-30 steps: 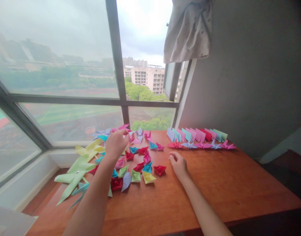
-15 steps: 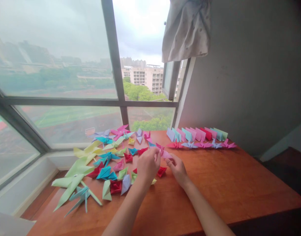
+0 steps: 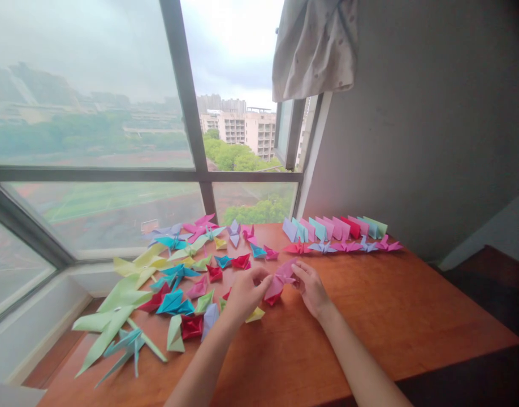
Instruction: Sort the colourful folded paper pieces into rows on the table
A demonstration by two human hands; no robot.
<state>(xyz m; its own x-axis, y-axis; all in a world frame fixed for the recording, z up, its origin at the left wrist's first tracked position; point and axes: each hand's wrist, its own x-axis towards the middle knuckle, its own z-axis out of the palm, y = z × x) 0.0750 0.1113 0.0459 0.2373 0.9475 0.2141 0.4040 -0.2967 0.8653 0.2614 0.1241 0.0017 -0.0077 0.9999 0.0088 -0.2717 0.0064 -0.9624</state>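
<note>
A pink origami crane (image 3: 281,277) is held up between my two hands, above the wooden table (image 3: 395,322). My left hand (image 3: 249,291) pinches its left side between thumb and fingers. On the other side, my right hand (image 3: 309,287) grips the opposite wing with its fingertips. Just under the crane, a red folded paper piece (image 3: 273,299) shows in part. A yellow paper piece (image 3: 255,315) lies beside my left wrist, partly covered by it.
Many folded papers spread over the table's left side, including a green pinwheel (image 3: 117,311) and a blue crane (image 3: 126,345). At the back right, a row of cranes (image 3: 346,246) lies before standing folded papers (image 3: 336,228). Windows (image 3: 107,209) border the table's far side.
Both hands have turned and shifted the pink crane, so its wings show more fully now. It sits slightly lower, nearer to me. The whole view has drifted a little to the right.
</note>
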